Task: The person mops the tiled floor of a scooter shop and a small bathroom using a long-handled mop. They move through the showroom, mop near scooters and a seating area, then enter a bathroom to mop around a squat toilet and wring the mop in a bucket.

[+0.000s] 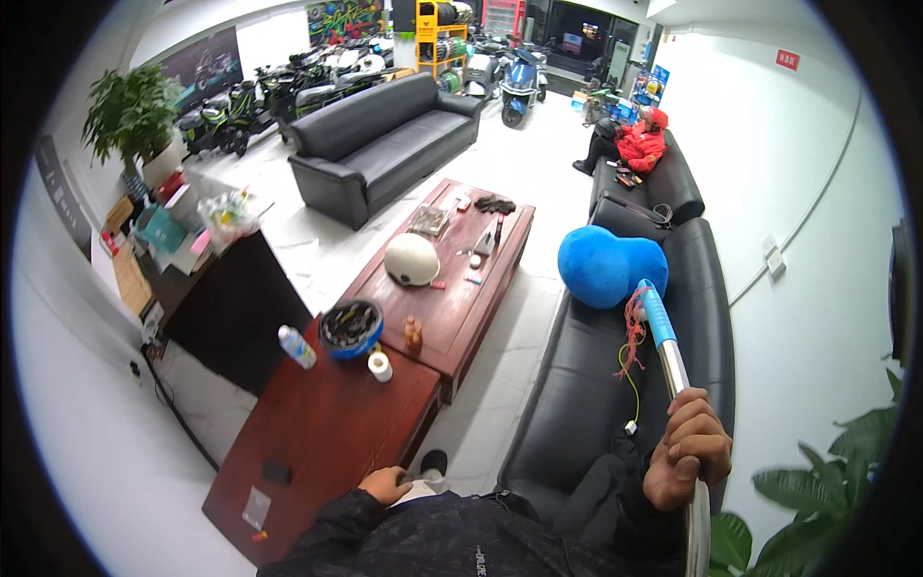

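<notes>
My right hand [689,447] is wrapped round a silver metal pole [675,370] with a light blue plastic end. The pole's upper end points away from me, over the black sofa on my right. Its lower end runs out of the picture, so what kind of tool it is cannot be told. Just beyond the blue end lies a blue plush cushion [611,267]. Reddish strings [632,332] hang beside the pole, and a yellow-green cable with a white plug [631,427] rests on the seat. My left hand [386,486] lies low by my body, near the dark red table, fingers lying flat and holding nothing visible.
The dark red table [317,442] carries a bottle [297,347], a blue-rimmed round container [351,329] and a paper roll [380,365]. A white helmet [411,260] sits farther back. Someone in red [641,142] sits on the far sofa. A leafy plant [817,481] stands at right.
</notes>
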A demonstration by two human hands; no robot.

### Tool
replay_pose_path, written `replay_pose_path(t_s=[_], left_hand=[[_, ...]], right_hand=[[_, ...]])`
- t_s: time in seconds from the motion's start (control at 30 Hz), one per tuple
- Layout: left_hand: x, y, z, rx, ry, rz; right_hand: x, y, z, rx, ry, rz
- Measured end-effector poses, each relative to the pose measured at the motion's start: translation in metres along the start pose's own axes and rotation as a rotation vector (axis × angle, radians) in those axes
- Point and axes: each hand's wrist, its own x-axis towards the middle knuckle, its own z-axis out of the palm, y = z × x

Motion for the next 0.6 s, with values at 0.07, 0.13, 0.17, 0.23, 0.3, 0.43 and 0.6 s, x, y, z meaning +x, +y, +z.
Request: replay_pose_path(t_s=[0.07, 0.13, 0.17, 0.23, 0.3, 0.43, 0.6], left_hand=[[0.058, 0.035, -0.042, 0.048, 0.059, 0.128], [0.114, 0.075, -0.082, 0.014, 0.045, 0.249], [0.14, 0.094, -0.1, 0.048, 0.029, 0.321], [0.194, 0.129, -0.131, 0.082, -0.072, 0.418], [0.247, 0.16, -0.153, 0.111, -0.145, 0.479], [0.359, 0.208, -0.178, 0.119, -0.173, 0.486], [0.478, 0.257, -0.181, 0.134, -0.218, 0.438]], right_hand=[[0.018, 0.035, 0.017, -0.021, 0.034, 0.0], [0.035, 0.07, 0.03, -0.048, 0.05, -0.01], [0.042, 0.087, 0.034, -0.064, 0.06, -0.012], [0.053, 0.125, 0.04, -0.088, 0.089, -0.02], [0.062, 0.164, 0.04, -0.118, 0.115, -0.02], [0.076, 0.261, 0.034, -0.174, 0.164, -0.03], [0.121, 0.389, 0.009, -0.238, 0.191, -0.056]])
